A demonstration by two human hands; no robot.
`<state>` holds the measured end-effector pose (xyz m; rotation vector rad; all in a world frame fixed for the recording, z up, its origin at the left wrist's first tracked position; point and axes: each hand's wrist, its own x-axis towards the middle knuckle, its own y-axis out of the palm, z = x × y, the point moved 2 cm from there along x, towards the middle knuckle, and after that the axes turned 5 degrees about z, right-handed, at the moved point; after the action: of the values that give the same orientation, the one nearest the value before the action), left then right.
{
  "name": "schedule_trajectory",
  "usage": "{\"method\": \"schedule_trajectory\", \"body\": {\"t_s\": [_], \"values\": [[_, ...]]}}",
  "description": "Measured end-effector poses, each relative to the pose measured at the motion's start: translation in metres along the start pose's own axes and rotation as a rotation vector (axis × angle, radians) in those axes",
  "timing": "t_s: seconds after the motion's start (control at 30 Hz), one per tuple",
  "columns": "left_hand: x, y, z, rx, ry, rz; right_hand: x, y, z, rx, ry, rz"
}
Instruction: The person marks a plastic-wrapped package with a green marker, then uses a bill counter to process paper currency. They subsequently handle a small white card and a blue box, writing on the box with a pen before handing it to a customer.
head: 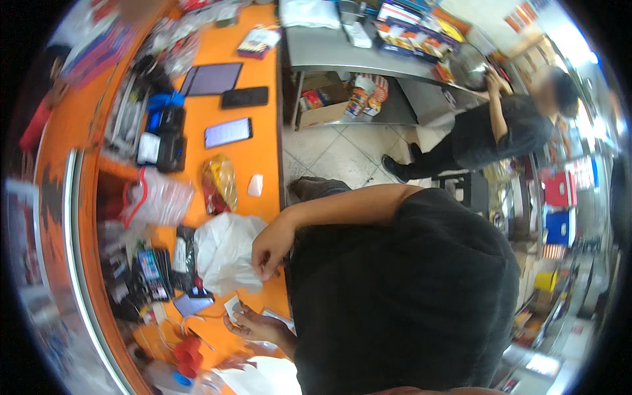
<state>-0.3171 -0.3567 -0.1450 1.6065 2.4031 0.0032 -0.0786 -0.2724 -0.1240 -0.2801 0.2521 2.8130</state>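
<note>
My left hand (259, 326) pinches a small white paper slip (234, 308) above the orange counter (256, 143). My right hand (273, 247) hangs with curled fingers at the near edge of a crumpled white plastic bag (224, 249). Whether those fingers grip the bag cannot be made out. Beside the bag lies a red and yellow snack packet (219, 182), with a white paper scrap (256, 185) close by. A card payment terminal (154, 271) and a black packet with a white label (184, 256) sit beyond the bag.
Two phones, one lit (228, 132) and one dark (245, 98), lie near a tablet (212, 79). Red cups (187, 355) and a white cable (165, 331) are on my left. Across the tiled floor (331, 148), a co-worker (503, 123) stands at a steel table (335, 52).
</note>
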Motion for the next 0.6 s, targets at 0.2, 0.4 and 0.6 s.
{"method": "schedule_trajectory", "body": {"t_s": [0.2, 0.4, 0.6], "values": [[0.012, 0.114, -0.011, 0.022, 0.084, 0.210, -0.189, -0.025, -0.078, 0.247, 0.138, -1.035], [-0.003, 0.238, 0.016, 0.052, 0.070, 0.325, -0.389, -0.072, -0.173, 0.193, 0.166, -2.014], [-0.036, 0.413, 0.072, 0.296, 0.066, 0.477, -0.602, -0.237, -0.192, -0.507, 0.448, -2.393]]}}
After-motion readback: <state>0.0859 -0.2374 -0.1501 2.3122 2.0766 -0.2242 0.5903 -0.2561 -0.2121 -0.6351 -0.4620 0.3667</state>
